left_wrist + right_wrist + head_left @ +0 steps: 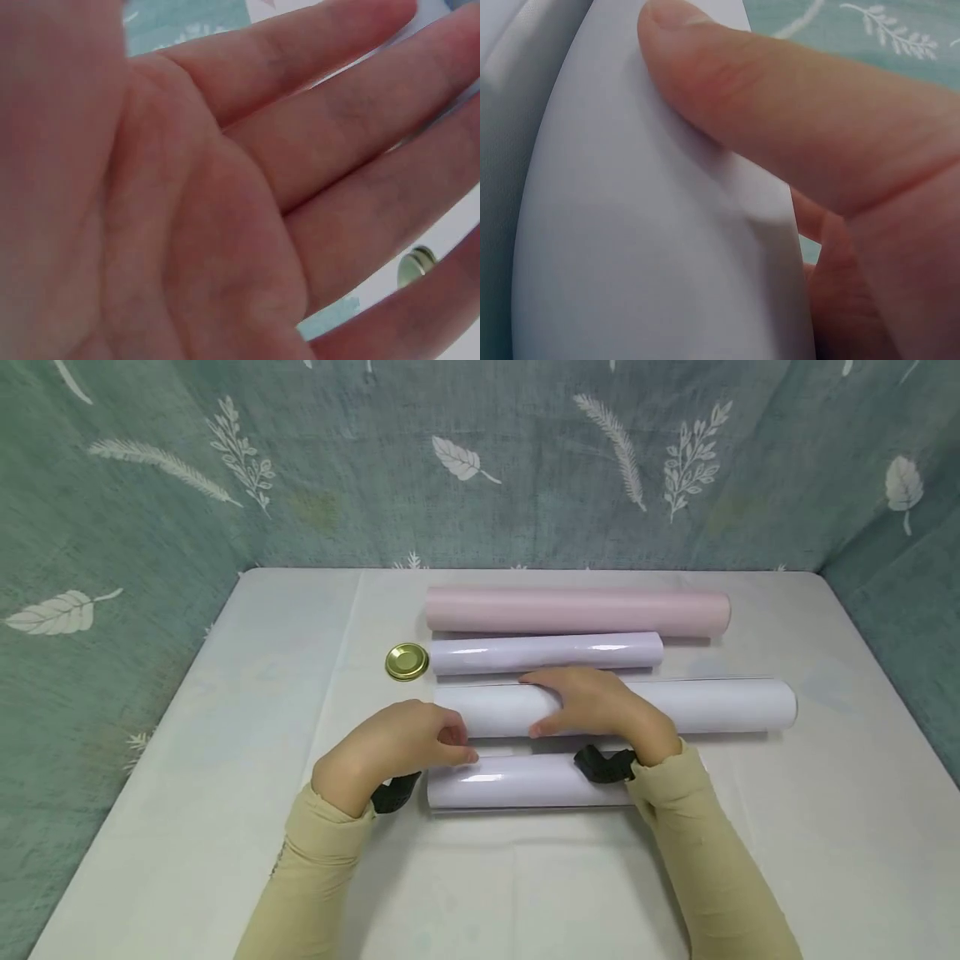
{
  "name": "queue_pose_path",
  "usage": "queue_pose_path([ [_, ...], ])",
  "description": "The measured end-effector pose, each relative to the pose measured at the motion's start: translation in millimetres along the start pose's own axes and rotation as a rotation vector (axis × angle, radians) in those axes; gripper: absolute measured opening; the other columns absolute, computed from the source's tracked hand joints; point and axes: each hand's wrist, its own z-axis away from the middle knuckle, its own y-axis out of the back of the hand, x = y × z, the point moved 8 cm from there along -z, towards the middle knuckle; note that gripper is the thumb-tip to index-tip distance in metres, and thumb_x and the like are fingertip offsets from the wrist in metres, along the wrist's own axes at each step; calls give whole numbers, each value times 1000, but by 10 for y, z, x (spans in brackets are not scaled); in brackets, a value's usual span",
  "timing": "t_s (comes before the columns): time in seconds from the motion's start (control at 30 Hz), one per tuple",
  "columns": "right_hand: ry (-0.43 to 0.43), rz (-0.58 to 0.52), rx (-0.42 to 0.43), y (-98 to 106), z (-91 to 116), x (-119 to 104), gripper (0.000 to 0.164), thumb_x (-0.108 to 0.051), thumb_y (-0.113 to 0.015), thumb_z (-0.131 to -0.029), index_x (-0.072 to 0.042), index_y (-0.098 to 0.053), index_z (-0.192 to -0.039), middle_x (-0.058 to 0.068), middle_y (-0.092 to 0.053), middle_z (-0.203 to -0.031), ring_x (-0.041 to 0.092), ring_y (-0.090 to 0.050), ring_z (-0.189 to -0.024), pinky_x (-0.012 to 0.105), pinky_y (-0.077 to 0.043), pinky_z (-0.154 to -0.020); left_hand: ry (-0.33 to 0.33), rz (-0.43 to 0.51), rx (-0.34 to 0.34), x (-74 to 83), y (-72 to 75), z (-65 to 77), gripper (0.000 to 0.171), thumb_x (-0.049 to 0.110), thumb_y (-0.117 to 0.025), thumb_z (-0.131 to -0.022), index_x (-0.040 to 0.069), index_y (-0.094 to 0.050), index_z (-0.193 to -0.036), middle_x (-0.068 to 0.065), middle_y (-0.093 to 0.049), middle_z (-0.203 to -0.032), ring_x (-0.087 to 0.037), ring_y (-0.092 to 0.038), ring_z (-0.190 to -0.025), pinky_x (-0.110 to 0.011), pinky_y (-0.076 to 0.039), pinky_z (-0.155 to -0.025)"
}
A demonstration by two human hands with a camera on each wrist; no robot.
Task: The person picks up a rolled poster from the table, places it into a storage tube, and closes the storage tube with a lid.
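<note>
My right hand [600, 703] grips a long matte white paper roll [720, 705] from above, thumb on its near side and fingers over the far side. In the right wrist view, the thumb [735, 97] lies along the white roll's surface. My left hand [408, 739] is at the left end of this roll, over the gap to a glossy white roll [517, 783] in front. The left wrist view shows its palm [217, 240] with fingers extended; whether the fingertips touch a roll is hidden.
Behind the white roll lie a shorter glossy lavender roll [547, 653] and a pink roll [577, 611]. A gold jar lid [407, 662] sits left of the lavender roll. All rest on a white-covered table [187, 827], with green leaf-patterned cloth [525, 510] around the back and sides.
</note>
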Motion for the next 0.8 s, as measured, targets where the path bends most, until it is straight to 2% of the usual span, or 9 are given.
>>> queue_pose_path([
  [0.1, 0, -8, -3, -21, 9, 6, 71, -57, -67, -67, -30, -45, -130, -8, -50, -125, 16, -47, -110, 44, -38, -86, -6, -42, -16, 50, -60, 0, 26, 44, -67, -75, 25, -63, -92, 17, -59, -79, -3, -54, -78, -28, -41, -74],
  [0.2, -4, -22, -2, -15, 17, 16, 71, -57, -67, -68, -30, -45, -130, -8, -49, -126, 16, -46, -111, 43, -37, -88, 4, -67, -25, 66, -117, -5, 32, 46, -68, -72, 26, -62, -97, 20, -57, -81, -2, -53, -79, -29, -41, -73],
  [0.4, -2, -39, 12, 18, 37, 60, 70, -55, -67, -69, -27, -46, -129, -6, -49, -126, 16, -47, -111, 40, -36, -91, 14, -66, -11, 74, -186, -10, 34, 46, -71, -68, 26, -58, -92, 17, -56, -81, -3, -51, -74, -30, -39, -70],
  [0.63, -42, -38, 13, 44, 77, 152, 73, -59, -66, -68, -32, -43, -131, -10, -45, -130, 16, -44, -115, 39, -34, -93, -55, -57, -33, 222, -274, -29, 32, 48, -68, -70, 25, -59, -91, 15, -56, -82, -5, -52, -75, -27, -41, -69],
  [0.73, -50, -44, 15, 73, 91, 169, 75, -60, -65, -67, -32, -42, -132, -9, -44, -131, 17, -43, -116, 40, -34, -93, -80, -91, -33, 294, -284, -42, 30, 48, -64, -73, 27, -60, -93, 16, -56, -82, -5, -52, -75, -27, -41, -68],
  [0.8, -50, -42, 21, 98, 97, 178, 76, -61, -65, -67, -32, -42, -132, -8, -44, -131, 18, -43, -116, 41, -34, -92, -93, -110, -28, 339, -286, -45, 34, 51, -63, -73, 27, -59, -97, 16, -56, -84, -6, -53, -76, -29, -42, -68],
])
